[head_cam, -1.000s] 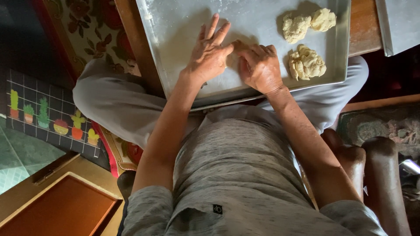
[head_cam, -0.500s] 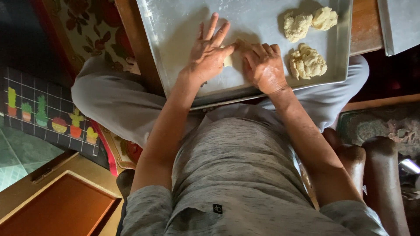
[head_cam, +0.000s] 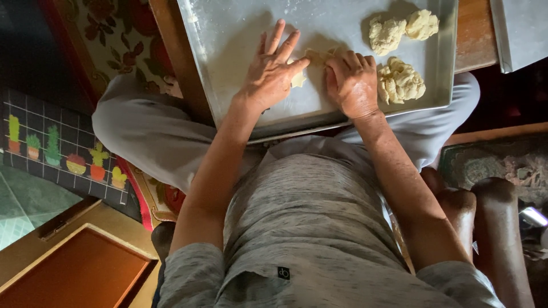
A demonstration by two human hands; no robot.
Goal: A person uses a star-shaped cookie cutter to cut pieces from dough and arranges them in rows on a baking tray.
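A flour-dusted metal tray rests on my lap. My left hand lies flat on it with the fingers spread, and its thumb touches a small pale dough piece. My right hand is beside it, fingers curled down over the far end of the same dough. The part of the dough under my right palm is hidden. Three rough dough lumps sit at the tray's right end: two at the far side and one right beside my right hand.
A second metal tray lies on the wooden board at the far right. Another person's bare feet are at my right side. A floral cloth, a cactus-print mat and a wooden box are on my left.
My hands, pressed together a second ago, have parted slightly. The dough now shows between them.
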